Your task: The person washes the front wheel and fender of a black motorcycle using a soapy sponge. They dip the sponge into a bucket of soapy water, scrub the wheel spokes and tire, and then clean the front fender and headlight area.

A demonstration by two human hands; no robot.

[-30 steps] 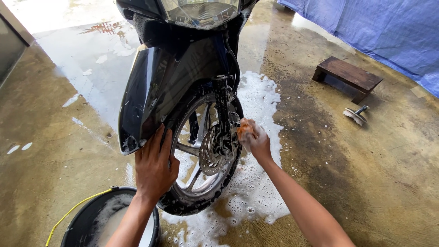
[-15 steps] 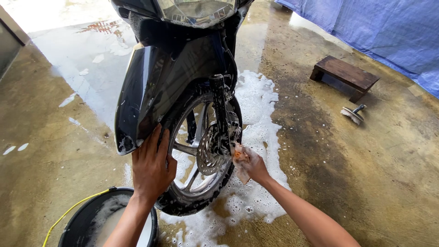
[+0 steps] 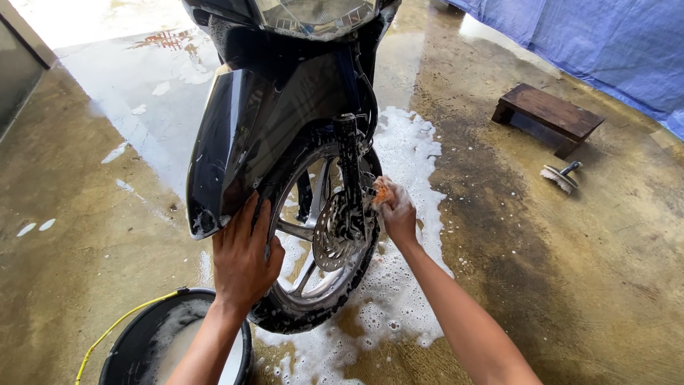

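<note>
A black motorbike (image 3: 285, 85) stands facing me, its front wheel (image 3: 320, 242) wet and soapy. My left hand (image 3: 244, 257) lies flat with spread fingers on the tyre, just under the lower edge of the black front mudguard (image 3: 228, 150). My right hand (image 3: 396, 211) is closed around an orange sponge (image 3: 381, 191), pressed against the fork leg and the brake disc (image 3: 335, 235) on the wheel's right side. Soap foam covers that hand.
White suds (image 3: 399, 285) spread over the wet concrete floor right of the wheel. A black bucket (image 3: 142, 342) with a yellow handle and foamy water sits at lower left. A low wooden stool (image 3: 548, 114), a scrub brush (image 3: 559, 175) and a blue tarp (image 3: 605, 43) are at the right.
My right hand with the sponge dropped lower along the wheel, then came back up to the fork leg. My left hand has stayed on the tyre.
</note>
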